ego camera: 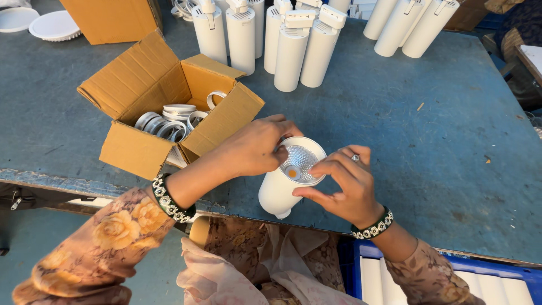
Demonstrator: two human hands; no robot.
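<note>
On the grey table (429,130), many finished white cylinders (293,51) are stood beyond an open cardboard box (141,152) of white rings (169,121). One white lamp housing (279,189) is gripped at the table's near edge: its rim is pinched by the left hand (254,148) and the right hand (344,189), and a ring appears seated over its silver reflector (299,162), though perhaps not yet fully pressed home.

Your left hand (254,148) and right hand (341,186) grip a white cylindrical lamp (288,183) over the bench (440,141), beside a cardboard box (169,107).
</note>
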